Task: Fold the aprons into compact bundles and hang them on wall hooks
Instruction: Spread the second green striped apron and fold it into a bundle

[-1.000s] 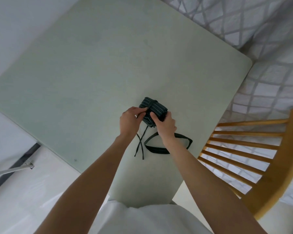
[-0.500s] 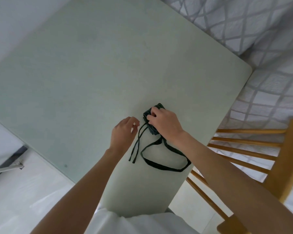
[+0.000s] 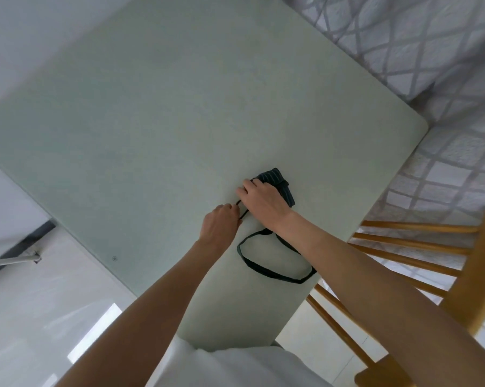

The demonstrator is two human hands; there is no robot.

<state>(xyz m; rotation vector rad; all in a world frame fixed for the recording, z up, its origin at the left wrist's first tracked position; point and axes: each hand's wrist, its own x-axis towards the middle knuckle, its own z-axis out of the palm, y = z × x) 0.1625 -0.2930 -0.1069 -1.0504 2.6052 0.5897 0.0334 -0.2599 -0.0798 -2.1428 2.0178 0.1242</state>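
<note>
Change: left hand (image 3: 220, 226) now pinches the tie cord (image 3: 242, 213), loose earlier;
Right hand (image 3: 263, 202): fingers clamped on apron bundle (image 3: 277, 181), right of frame centre, on table (image 3: 151, 121);
Neck loop (image 3: 272, 270): lower, flat.

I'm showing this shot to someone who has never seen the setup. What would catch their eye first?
Most likely the two hands meeting near the table's right edge: the right hand presses on a dark striped apron bundle, while the left hand pinches a thin tie string. Just below them, a black strap loop lies on the pale tabletop, and a wooden chair stands at the right.
</note>
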